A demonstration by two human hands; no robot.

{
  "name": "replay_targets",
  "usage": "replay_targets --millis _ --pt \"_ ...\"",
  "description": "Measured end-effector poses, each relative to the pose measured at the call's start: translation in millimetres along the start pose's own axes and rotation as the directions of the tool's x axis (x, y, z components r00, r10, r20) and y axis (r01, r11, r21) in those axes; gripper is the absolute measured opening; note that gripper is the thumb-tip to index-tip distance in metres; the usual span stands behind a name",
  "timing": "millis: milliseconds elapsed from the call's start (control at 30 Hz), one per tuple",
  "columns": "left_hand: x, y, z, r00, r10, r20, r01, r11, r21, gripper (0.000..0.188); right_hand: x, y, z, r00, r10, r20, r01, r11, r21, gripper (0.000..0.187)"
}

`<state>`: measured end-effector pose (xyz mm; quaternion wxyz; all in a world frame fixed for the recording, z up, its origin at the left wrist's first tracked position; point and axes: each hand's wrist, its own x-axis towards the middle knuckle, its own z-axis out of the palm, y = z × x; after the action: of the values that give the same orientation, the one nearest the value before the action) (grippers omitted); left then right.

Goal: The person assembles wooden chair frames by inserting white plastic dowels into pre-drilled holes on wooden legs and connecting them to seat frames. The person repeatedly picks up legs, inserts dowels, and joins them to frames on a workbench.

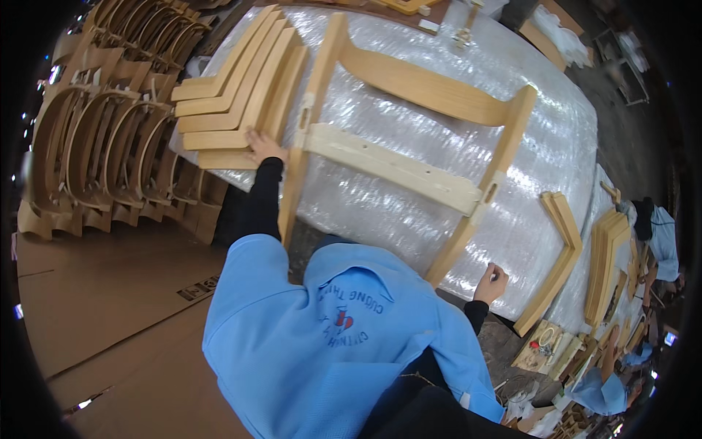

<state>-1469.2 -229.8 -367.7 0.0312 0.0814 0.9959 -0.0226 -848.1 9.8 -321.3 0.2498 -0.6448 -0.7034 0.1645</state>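
Note:
My left hand (265, 146) rests its fingers on the near end of a stack of angled wooden chair parts (252, 91), touching the lower pieces. Just right of it lies a wooden chair frame (431, 82), with two long side posts, a curved top rail and a pale cross rail (391, 164) between them. Slots show in both posts near that rail. Beyond the right post, my right hand (491, 284) is held above the wrapped table with its fingers curled together. A dark spot shows between those fingers; whether it is a small object or shadow, I cannot make out.
Clear plastic wrap covers the table (552, 139). More angled wooden parts (559, 256) lie at its right edge. Curved wooden parts (110, 146) stand racked at the left, above brown cardboard (117, 293). Other people in blue (596, 391) are at the far right.

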Motion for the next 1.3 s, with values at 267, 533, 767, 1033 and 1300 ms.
replay_targets --millis 267,533,767,1033,1300 --pt "-25.0 -66.0 75.6 0.893 0.335 -0.299 -0.267 0.931 0.248 0.073 -24.0 -124.1 16.9 0.958 -0.257 0.126 0.225 0.948 0.227 0.016" --pt "-43.9 -93.1 19.7 0.977 0.211 -0.036 -0.21 0.977 0.027 0.083 -57.5 -147.9 33.8 0.935 -0.331 0.13 0.283 0.914 0.29 0.015" --pt "-30.1 -160.8 -164.8 0.939 0.333 -0.09 -0.338 0.835 -0.434 0.058 -65.2 -198.8 14.9 0.934 -0.286 0.215 0.214 0.928 0.305 0.01" --pt "-148.4 -185.1 -462.1 0.766 0.638 -0.075 -0.606 0.679 -0.416 0.049 -57.2 -370.1 -67.7 0.523 -0.797 -0.304 0.85 0.461 0.254 0.025" --pt "-158.6 -32.9 -518.2 -0.176 0.982 0.066 -0.942 -0.148 -0.302 0.054 -76.2 -426.1 -155.5 0.101 -0.989 -0.111 0.985 0.115 -0.131 0.05"
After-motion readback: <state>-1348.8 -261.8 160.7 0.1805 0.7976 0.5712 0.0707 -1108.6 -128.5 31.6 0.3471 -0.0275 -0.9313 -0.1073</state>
